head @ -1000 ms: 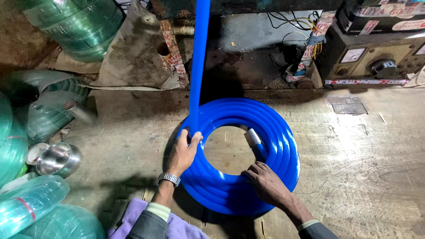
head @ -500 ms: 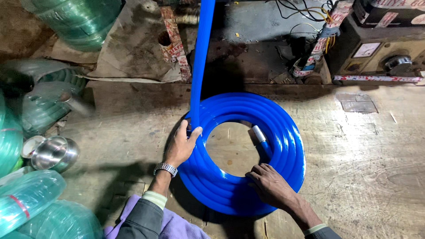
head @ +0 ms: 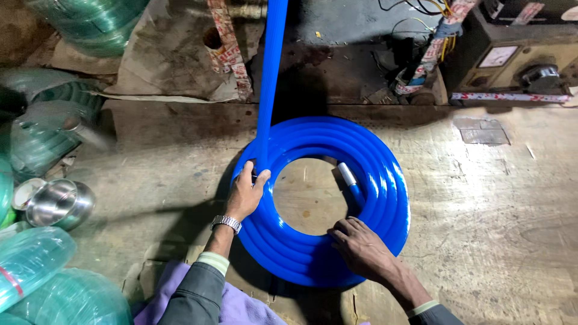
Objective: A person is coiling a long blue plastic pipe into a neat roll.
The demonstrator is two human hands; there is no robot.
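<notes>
A glossy blue plastic hose wound into a flat round coil (head: 373, 180) lies on a worn wooden floor (head: 500, 229), just in front of the person. The left hand (head: 247, 195) rests on the coil's left side, its fingers curled loosely over the incoming straight run of blue hose (head: 272, 72), which rises steeply toward the top of the view; the grip looks light, more a guide than a clamp. The right hand (head: 361, 247) lies flat on the coil's lower right, fingers spread and pressing down, holding nothing. The hose's pale capped end (head: 347, 176) sits inside the ring.

The step in hand appears to be winding, with 1 more turn being laid. The next move likely calls for steady downward pressure while the left hand feeds the run round the outer edge.
</notes>
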